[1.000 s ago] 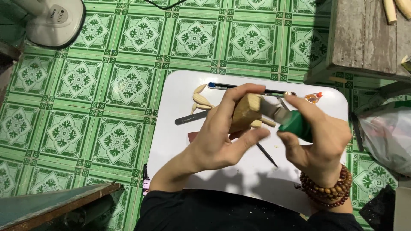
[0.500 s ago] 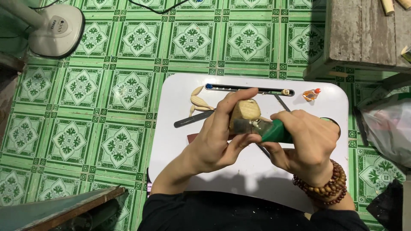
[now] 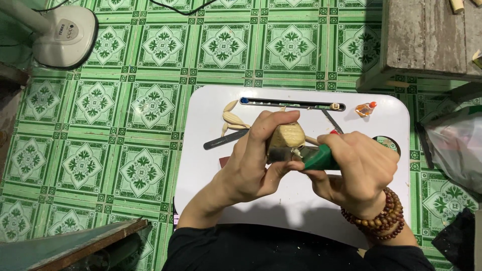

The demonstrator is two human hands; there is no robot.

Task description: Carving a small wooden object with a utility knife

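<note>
A pale wooden carving (image 3: 286,136) is held over the middle of a white lap table (image 3: 211,165), gripped by the left hand (image 3: 253,163): the fingers (image 3: 266,123) are curled over its top and left side, and the thumb is pressed up from below at about 5 o'clock of the piece, so the hand is closed firmly around it. A carving tool with a green handle (image 3: 321,158) is clasped in the right hand (image 3: 359,168), whose fingers are wrapped tight about the handle; the metal end of the tool is laid against the lower edge of the carving, at its 6 o'clock. The two hands are touching just below the wood. A string of brown wooden beads (image 3: 384,221) is worn on the right wrist.

On the table, at 10 o'clock from the carving, pale leaf-shaped wooden pieces (image 3: 233,118) are laid, and just below them a dark flat file (image 3: 223,140). At 12 o'clock a long dark bar tool (image 3: 291,104) is set along the far edge. At 2 o'clock a small orange tube with a red cap (image 3: 366,109) is seen. The table is stood on a green patterned tile floor (image 3: 125,100); a white fan base (image 3: 63,35) is placed at 10 o'clock, well apart, and a grey wooden bench (image 3: 427,35) at 1 o'clock.
</note>
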